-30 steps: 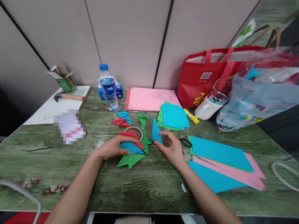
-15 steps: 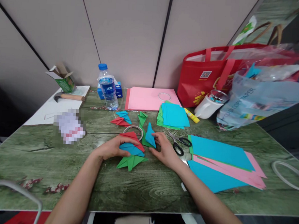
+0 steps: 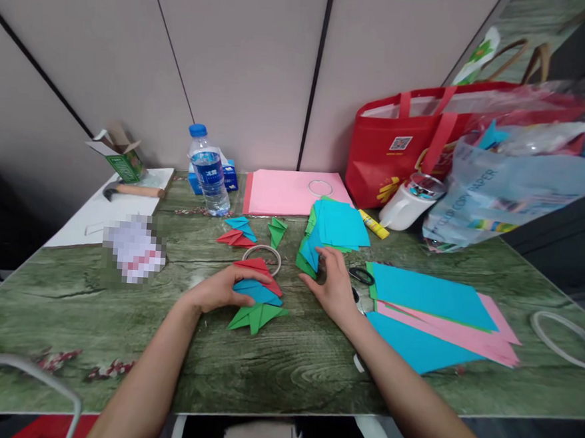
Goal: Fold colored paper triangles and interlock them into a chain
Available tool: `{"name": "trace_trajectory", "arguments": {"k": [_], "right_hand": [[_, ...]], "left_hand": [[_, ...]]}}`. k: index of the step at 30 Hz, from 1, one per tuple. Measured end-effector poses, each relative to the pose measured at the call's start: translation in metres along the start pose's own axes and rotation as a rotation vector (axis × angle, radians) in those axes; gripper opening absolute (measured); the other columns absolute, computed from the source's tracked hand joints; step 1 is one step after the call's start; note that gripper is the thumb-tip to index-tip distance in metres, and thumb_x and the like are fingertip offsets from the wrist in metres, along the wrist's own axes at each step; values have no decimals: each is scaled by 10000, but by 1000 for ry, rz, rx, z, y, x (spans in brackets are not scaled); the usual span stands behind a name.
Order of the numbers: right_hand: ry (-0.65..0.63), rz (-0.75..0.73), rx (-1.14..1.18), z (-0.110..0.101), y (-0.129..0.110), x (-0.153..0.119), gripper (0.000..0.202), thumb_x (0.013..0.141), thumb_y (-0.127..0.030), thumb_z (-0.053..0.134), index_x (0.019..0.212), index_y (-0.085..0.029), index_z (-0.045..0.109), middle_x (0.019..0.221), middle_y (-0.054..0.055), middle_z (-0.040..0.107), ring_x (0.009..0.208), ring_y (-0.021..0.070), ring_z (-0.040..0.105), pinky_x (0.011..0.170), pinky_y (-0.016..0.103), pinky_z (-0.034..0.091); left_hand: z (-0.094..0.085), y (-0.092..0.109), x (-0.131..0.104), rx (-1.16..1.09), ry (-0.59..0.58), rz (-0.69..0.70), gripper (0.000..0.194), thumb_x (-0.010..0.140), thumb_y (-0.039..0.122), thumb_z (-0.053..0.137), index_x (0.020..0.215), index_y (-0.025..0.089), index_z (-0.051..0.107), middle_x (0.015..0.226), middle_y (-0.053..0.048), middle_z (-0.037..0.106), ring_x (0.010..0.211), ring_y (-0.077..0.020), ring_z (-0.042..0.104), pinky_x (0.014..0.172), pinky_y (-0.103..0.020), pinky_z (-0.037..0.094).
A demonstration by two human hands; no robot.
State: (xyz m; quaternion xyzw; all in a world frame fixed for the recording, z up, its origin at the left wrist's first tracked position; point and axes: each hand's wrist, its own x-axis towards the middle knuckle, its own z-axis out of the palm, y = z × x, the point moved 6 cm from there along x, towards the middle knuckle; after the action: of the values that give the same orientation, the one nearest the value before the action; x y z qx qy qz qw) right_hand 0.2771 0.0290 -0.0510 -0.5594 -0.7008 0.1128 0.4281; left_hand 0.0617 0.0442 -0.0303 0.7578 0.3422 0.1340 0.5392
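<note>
My left hand (image 3: 220,289) lies with fingers stretched and thumb apart over a folded red paper piece (image 3: 271,285) and a folded blue piece (image 3: 267,294). Just below them a folded green piece (image 3: 255,318) rests on the table. My right hand (image 3: 335,287) has its fingers and thumb at the right and lower edges of another folded blue paper piece (image 3: 311,249), with a folded green piece (image 3: 306,265) under it. Farther back are small folded pieces in blue (image 3: 242,226), red (image 3: 235,238) and green (image 3: 276,231). A ring of tape (image 3: 278,265) lies behind the red piece.
Scissors (image 3: 362,275), partly hidden, lie behind my right hand near blue paper sheets (image 3: 432,295). Cut blue squares (image 3: 342,224), a glue stick (image 3: 373,225), a white mug (image 3: 404,207) and a red bag (image 3: 381,158) stand behind. A water bottle (image 3: 209,173) and hammer (image 3: 137,190) are left.
My right hand has moved right and slightly away with the folded blue and green pieces, now against the cut squares and over part of the scissors. My left hand stays put.
</note>
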Motion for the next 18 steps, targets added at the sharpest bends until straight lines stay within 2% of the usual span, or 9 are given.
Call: {"name": "trace_trajectory", "arguments": {"k": [3, 6, 11, 15, 18], "right_hand": [[68, -10, 54, -7, -3, 1, 475, 805, -197, 548, 1268, -197, 442, 1234, 132, 464, 1185, 273, 450, 969, 466, 440], [97, -11, 159, -12, -9, 1, 437, 815, -134, 460, 1243, -222, 490, 1180, 110, 499, 1119, 233, 506, 922, 415, 480], [76, 39, 296, -13, -13, 0, 397, 814, -188, 509, 1209, -221, 535, 1153, 106, 520, 1077, 224, 531, 863, 375, 507], [107, 81, 362, -15, -12, 1, 223, 811, -275, 570, 1020, -218, 624, 1007, 78, 609, 962, 223, 580, 836, 387, 498], [170, 157, 409, -17, -8, 2, 159, 800, -350, 590, 801, -199, 642, 882, 60, 622, 813, 203, 595, 729, 353, 507]], "left_hand": [[1, 1, 0, 3, -7, 12, 446, 717, 274, 715, 1155, 263, 632, 1212, -46, 630, 1135, -247, 543, 1007, -382, 347], [2, 2, 0, -3, -15, 18, 448, 717, 280, 721, 1155, 265, 632, 1205, -44, 633, 1126, -244, 548, 1001, -377, 354], [4, 3, 0, -15, -27, 16, 443, 721, 274, 719, 1154, 290, 630, 1222, -33, 624, 1142, -245, 539, 1011, -394, 346], [5, 3, 1, -22, -27, 18, 449, 710, 277, 727, 1150, 274, 634, 1210, -39, 630, 1132, -251, 547, 1009, -403, 354], [4, 3, 1, -20, -23, 27, 451, 708, 280, 732, 1148, 275, 635, 1213, -39, 629, 1138, -250, 545, 1014, -398, 353]]}}
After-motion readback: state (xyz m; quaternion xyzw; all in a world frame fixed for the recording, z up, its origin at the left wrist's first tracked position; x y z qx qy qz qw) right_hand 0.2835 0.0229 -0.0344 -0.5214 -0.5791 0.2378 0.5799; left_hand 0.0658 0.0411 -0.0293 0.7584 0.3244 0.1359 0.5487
